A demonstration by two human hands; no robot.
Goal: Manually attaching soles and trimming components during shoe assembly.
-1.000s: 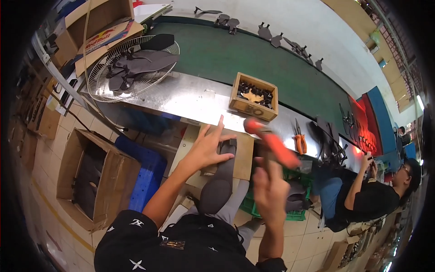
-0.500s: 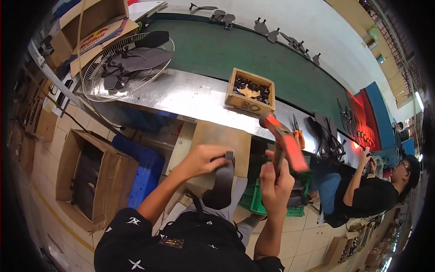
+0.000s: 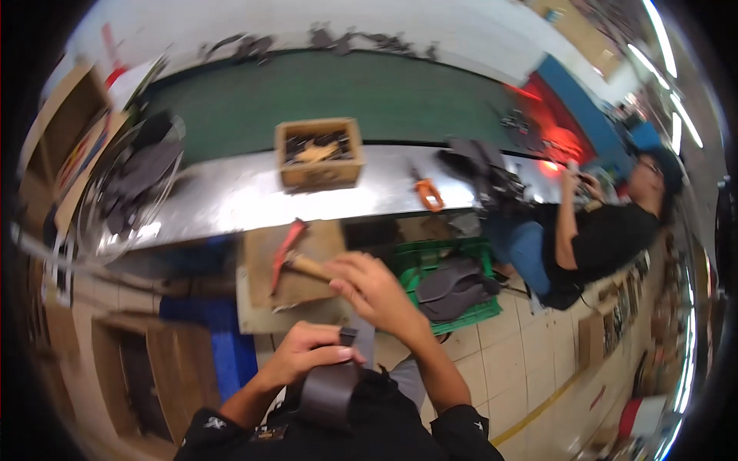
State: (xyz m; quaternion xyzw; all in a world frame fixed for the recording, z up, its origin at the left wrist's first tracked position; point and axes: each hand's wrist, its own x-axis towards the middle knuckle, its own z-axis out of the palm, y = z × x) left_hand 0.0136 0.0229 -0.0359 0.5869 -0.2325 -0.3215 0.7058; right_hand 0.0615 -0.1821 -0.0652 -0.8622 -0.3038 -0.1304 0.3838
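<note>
Okay, looks like a tool-handling step, right hand [image 3: 374, 296] wrapped round a hammer [image 3: 286, 260] over the board [image 3: 324, 244] to its left, left hand [image 3: 311, 355] pinching the sole [image 3: 330, 392], so moving either calls for clearance.

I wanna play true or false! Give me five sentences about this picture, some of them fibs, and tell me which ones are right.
1. The right hand holds the hammer by its handle. True.
2. The left hand is empty. False: it holds a dark grey piece.
3. The wooden box stands on the metal table. True.
4. The crate with dark pieces in it is yellow. False: it is green.
5. The orange-handled pliers lie on the metal table. True.
</note>
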